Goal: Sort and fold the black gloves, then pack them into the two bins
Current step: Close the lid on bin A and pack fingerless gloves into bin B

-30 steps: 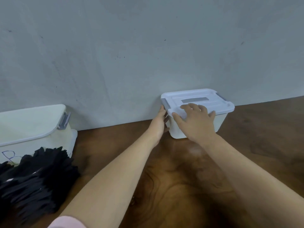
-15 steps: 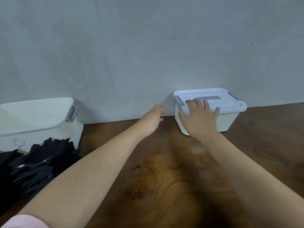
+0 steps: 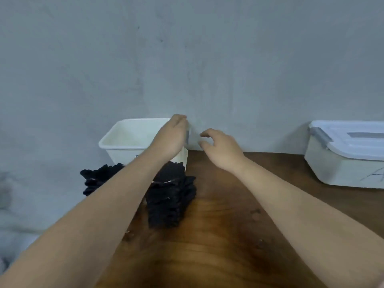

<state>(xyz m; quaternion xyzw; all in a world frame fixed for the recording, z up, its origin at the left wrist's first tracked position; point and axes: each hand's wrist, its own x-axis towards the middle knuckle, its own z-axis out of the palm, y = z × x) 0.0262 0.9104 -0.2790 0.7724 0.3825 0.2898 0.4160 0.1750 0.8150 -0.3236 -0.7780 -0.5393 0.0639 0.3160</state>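
The black gloves (image 3: 170,196) are lying in a loose heap on the wooden table (image 3: 218,252). The heap is touching the front of the left bin (image 3: 124,155) and sitting well apart from the right bin (image 3: 340,169), whose lid (image 3: 357,146) is resting closed. No glove is showing as folded or packed, so I am judging the task to be at its preparatory step of readying the bins.

My left hand (image 3: 171,138) is extending over the left bin's right end, fingers straight and together, tips near the grey latch (image 3: 188,135); whether they are pressing it I cannot tell. My right hand (image 3: 220,148) is hovering just beside that end, fingers loosely curled, holding nothing. Whether this bin is carrying a lid I cannot tell. If it is, the next move is calling for freeing the latch before turning to the heap.
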